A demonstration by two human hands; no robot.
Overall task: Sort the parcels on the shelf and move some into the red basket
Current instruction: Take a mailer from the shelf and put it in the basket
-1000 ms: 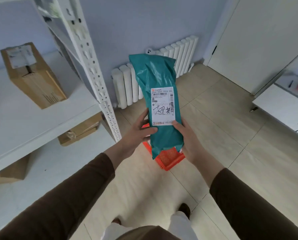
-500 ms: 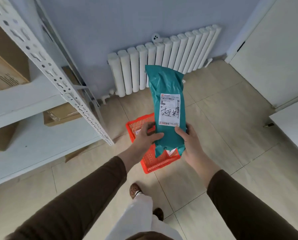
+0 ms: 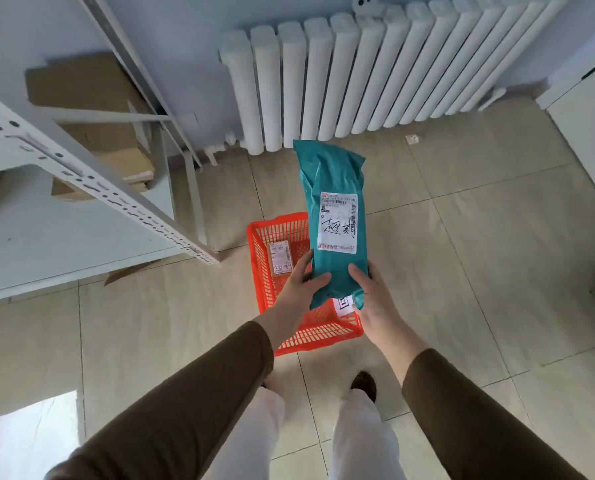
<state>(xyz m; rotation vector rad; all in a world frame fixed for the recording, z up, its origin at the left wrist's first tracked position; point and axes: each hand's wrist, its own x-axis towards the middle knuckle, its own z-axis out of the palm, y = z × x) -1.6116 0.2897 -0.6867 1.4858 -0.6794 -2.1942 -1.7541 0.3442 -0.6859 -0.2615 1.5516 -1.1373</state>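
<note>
- We hold a long teal parcel (image 3: 334, 202) upright over the red basket (image 3: 265, 271), which sits on the tiled floor just off the corner of the shelf unit (image 3: 92, 188).
- Our left hand (image 3: 298, 284) wraps the parcel's lower left edge, thumb laid across its front; our right hand (image 3: 372, 296) cups the lower right edge, thumb on the front face too. Both hands are closed on the bag, neither spread.
- The parcel's shipping label (image 3: 337, 223) faces us, with handwriting across it.
- Progress, as we judge it: the basket already holds at least one labelled parcel (image 3: 280, 256), and a white label shows under the teal bag's lower end, so some sorting is done. The teal one is not yet in.
- Left to do: lower and release this parcel, then deal with the cardboard boxes (image 3: 92, 98) that sit on the lower shelf board.
- Room: the basket's near right end looks open beneath our hands; the teal bag looks longer than the basket is wide, so we would lay it lengthwise or let it lean on the rim.
- Edges to mind: the perforated shelf upright (image 3: 123, 202) ends just left of the basket, and the radiator (image 3: 358, 71) stands well beyond it. The floor to the right is bare.
</note>
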